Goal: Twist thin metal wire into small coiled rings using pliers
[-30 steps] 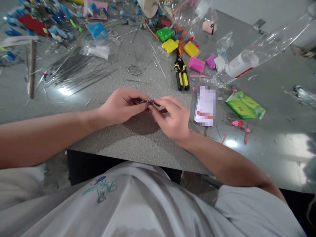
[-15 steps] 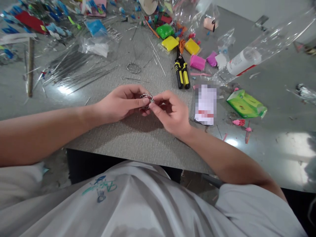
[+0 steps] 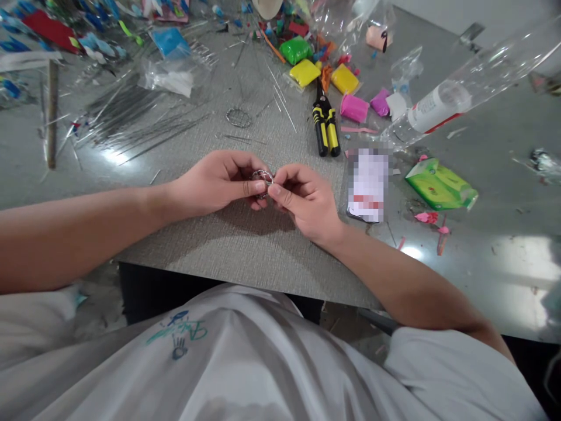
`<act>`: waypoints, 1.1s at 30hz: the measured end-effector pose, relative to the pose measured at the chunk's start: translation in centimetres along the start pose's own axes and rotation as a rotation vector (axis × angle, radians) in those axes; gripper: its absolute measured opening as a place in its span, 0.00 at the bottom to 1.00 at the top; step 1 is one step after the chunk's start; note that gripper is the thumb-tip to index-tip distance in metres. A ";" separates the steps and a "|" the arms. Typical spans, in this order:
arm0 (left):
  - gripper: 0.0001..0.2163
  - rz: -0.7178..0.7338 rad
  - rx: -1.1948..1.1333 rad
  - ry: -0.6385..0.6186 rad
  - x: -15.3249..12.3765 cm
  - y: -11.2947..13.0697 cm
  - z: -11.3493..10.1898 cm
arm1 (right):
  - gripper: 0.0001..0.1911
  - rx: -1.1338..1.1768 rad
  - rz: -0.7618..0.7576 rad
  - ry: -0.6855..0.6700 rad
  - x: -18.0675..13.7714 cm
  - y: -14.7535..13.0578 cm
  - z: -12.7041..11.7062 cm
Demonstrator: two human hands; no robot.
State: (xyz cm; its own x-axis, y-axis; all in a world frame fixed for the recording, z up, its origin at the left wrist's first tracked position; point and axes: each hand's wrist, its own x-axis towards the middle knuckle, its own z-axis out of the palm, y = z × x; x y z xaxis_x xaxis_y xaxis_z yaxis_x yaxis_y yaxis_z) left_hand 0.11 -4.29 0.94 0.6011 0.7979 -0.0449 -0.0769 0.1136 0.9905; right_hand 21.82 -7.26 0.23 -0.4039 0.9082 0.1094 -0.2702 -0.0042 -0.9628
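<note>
Wire ring point(image 3: 262, 175), past a shirt point(image 3: 263, 362) with illegible teal print, pinched between closed fingers of left hand point(image 3: 214, 186) and right hand point(image 3: 307, 202) just above the table point(image 3: 245, 245); beyond the fingers, yellow-handled pliers point(image 3: 326, 126).

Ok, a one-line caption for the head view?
Left hand and right hand pinch a wire ring over the mat, pliers and clay blocks beyond.
</note>
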 end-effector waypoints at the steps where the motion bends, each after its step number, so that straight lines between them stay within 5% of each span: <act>1: 0.17 0.000 0.016 0.008 0.0 0.0 0.0 | 0.30 0.014 0.008 -0.006 0.0 0.0 0.0; 25: 0.14 0.233 0.100 0.025 0.3 -0.8 -0.4 | 0.33 0.154 0.158 -0.047 0.4 2.1 -0.9; 33: 0.16 0.116 0.120 0.022 0.2 -0.2 -0.3 | 0.33 0.092 0.112 -0.133 0.5 2.8 -1.2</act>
State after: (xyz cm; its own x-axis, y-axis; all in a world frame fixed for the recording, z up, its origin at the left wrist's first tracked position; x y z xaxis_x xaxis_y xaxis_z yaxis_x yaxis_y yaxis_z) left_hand 0.04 -3.96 0.68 0.5761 0.8144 0.0691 -0.0483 -0.0505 0.9976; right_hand 21.92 -6.31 -2.68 -0.5463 0.8366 0.0406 -0.2938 -0.1459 -0.9447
